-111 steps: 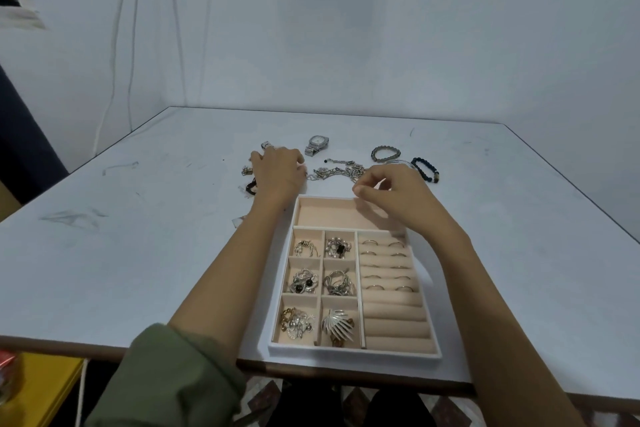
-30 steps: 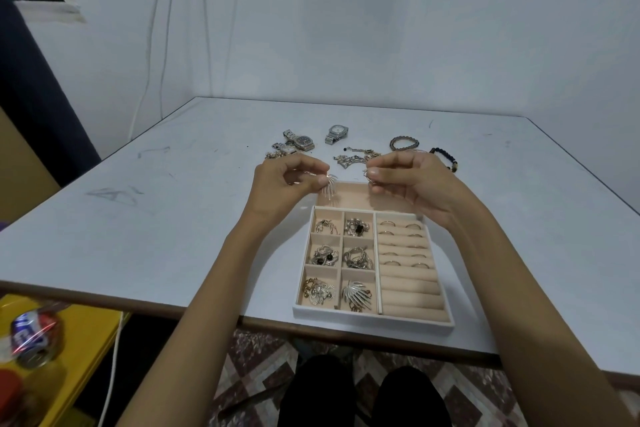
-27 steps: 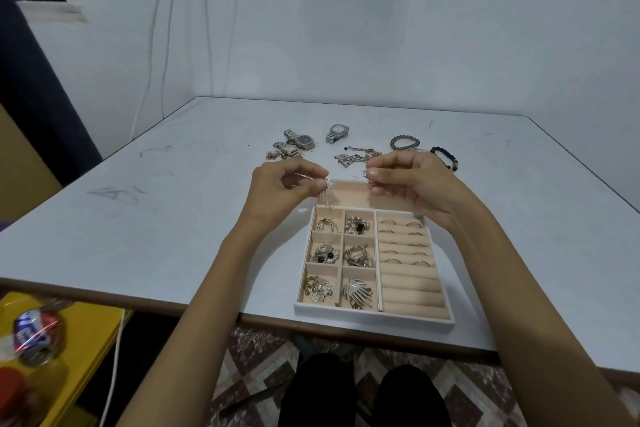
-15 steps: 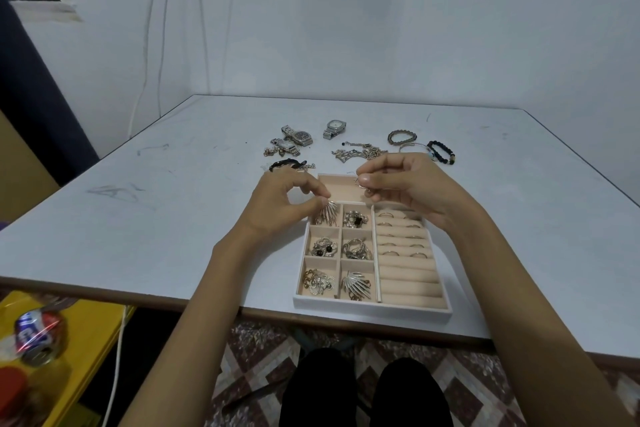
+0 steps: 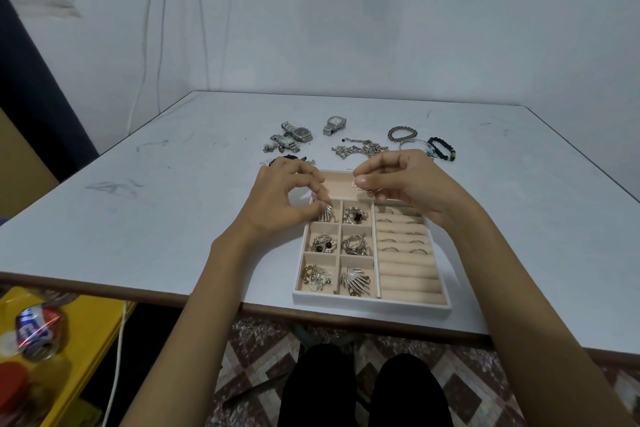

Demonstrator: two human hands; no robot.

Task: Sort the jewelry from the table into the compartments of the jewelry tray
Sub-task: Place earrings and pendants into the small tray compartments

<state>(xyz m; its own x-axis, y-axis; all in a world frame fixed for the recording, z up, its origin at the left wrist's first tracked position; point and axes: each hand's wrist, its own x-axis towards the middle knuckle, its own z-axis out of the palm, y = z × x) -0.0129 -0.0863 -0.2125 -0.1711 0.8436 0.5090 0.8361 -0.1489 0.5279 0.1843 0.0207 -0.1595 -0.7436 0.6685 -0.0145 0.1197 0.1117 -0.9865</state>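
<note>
The beige jewelry tray [image 5: 370, 302] lies at the table's near edge, with small compartments on its left, ring rolls on its right and a long compartment at the back. My left hand [image 5: 280, 201] pinches a silver fan-shaped earring [image 5: 326, 213] and lowers it into the top-left small compartment. My right hand [image 5: 405, 184] hovers over the tray's back and pinches a small gold piece [image 5: 356, 184]. A matching fan earring [image 5: 355, 282] lies in the bottom middle compartment. Loose on the table behind the tray are watches [image 5: 298, 133], a chain tangle [image 5: 360, 149] and bead bracelets [image 5: 441, 149].
The white table [image 5: 156, 218] runs back to a white wall with hanging cables. At lower left, below the table, stands a yellow shelf [image 5: 86, 329] with a crushed can [image 5: 38, 333]. My knees show under the table's front edge.
Both hands came back from the loose jewelry, each with a piece. Over the last second my left hand has lowered the fan earring down to the top-left compartment.
</note>
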